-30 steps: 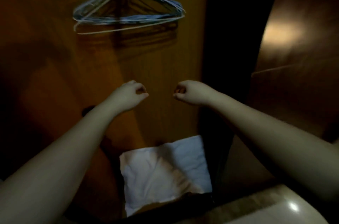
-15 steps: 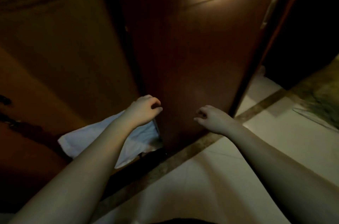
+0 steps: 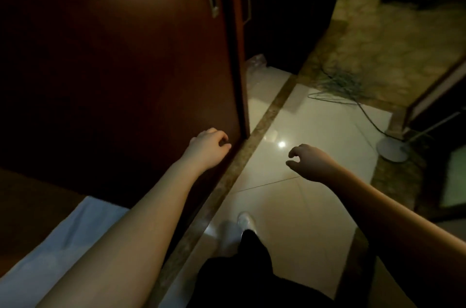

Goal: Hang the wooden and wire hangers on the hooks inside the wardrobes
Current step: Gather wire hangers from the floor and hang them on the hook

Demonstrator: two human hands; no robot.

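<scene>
the wire hangers (image 3: 339, 86) beyond the fingers are a blurred heap, uncountable; left hand (image 3: 209, 147) and right hand (image 3: 306, 160), fingers loosely curled, hold nothing.

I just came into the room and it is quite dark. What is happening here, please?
A person stands on the tiled floor beside a dark wardrobe door. Both hands are empty: the left hand is in front of the door's lower edge, the right hand hangs over the floor, fingers loosely curled. A pile of wire hangers lies on the floor ahead, not yet picked up.
</scene>
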